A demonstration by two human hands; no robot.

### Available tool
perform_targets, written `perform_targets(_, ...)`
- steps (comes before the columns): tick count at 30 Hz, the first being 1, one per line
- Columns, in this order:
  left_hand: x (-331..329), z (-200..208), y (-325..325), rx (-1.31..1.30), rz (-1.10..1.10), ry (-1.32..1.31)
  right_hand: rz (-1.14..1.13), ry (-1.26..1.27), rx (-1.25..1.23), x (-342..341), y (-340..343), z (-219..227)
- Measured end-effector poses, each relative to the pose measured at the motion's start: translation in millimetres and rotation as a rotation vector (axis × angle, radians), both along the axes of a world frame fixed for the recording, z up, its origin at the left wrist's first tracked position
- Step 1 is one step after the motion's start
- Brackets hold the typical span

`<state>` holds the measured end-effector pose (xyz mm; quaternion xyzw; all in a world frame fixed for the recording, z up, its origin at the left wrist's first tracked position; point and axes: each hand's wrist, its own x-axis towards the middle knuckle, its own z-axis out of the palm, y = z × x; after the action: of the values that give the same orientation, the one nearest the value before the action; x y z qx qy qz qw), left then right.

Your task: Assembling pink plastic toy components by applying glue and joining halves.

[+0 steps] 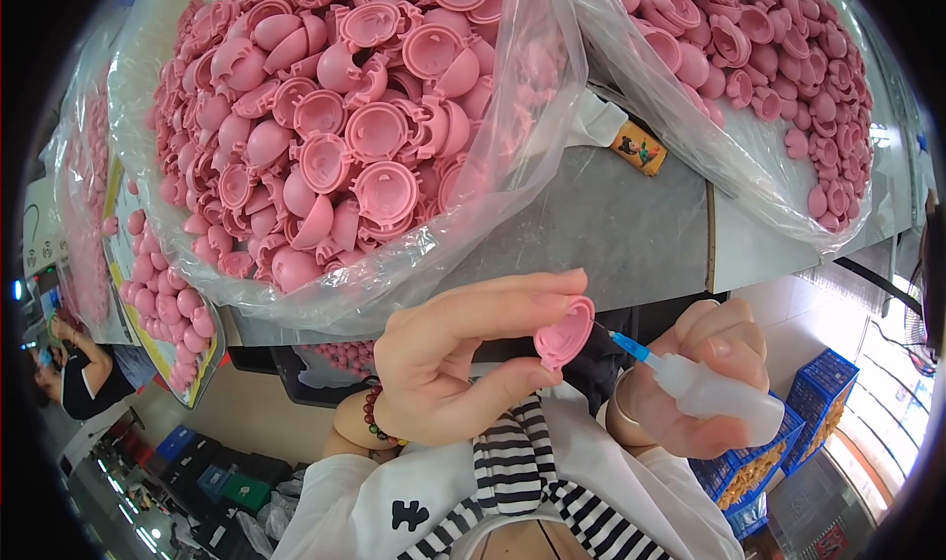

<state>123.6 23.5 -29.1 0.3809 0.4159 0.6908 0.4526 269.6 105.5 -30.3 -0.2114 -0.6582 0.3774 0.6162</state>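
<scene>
Between the thumb and fingers of my left hand [443, 353] is a pink plastic half-shell [565, 333], round and cupped, held up on edge. My right hand [724, 348] grips a translucent white squeeze bottle [724, 400] with a blue needle tip [631, 346]. The bottle lies tilted, and its thin needle points left at the rim of the half-shell. Whether the needle touches the shell I cannot tell. Beyond my hands, a large clear plastic bag [394, 299] lies open, heaped with pink half-shells [384, 194].
A second clear bag of small pink parts [764, 53] lies at the far right. Between the bags, on the grey table [601, 225], is a small yellow-brown packet [639, 148]. A tray of pink pieces [172, 309] sits left. Blue crates [823, 388] stand right; another person [84, 373] is far left.
</scene>
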Motion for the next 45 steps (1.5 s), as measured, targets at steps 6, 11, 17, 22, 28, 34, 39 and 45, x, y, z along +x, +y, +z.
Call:
perform_targets(6,2.1,0.1,0.7,0.025,0.04,-0.022,0.103,-0.021,0.038,3.1,-0.1,0.8)
perform_targets(11,3.1,1.3,2.0,0.011,0.091,0.078,0.172,-0.055,-0.082,8.0,-6.7,10.0)
perform_targets(17,-1.0,-0.4,5.5,0.083,0.119,0.296,0.187,-0.033,-0.088,7.5,-6.5,9.7)
perform_targets(22,-1.9,1.4,3.7,0.037,0.107,0.277,0.171,-0.022,-0.038,3.3,-4.6,5.3)
perform_targets(28,-5.0,-3.8,1.5,0.021,-0.021,-0.005,0.099,-0.029,0.017,1.0,2.3,-0.9)
perform_targets(34,-4.4,1.7,-0.8,-0.107,-0.127,-0.192,0.051,-0.02,0.017,-3.6,3.0,-0.3)
perform_targets(39,-5.8,3.1,-0.3,-0.151,-0.12,-0.233,0.061,-0.007,0.023,-1.9,5.7,-1.5)
perform_targets(45,-2.9,2.1,-0.2,-0.132,-0.116,-0.22,0.003,-0.047,-0.009,-0.6,0.7,7.7)
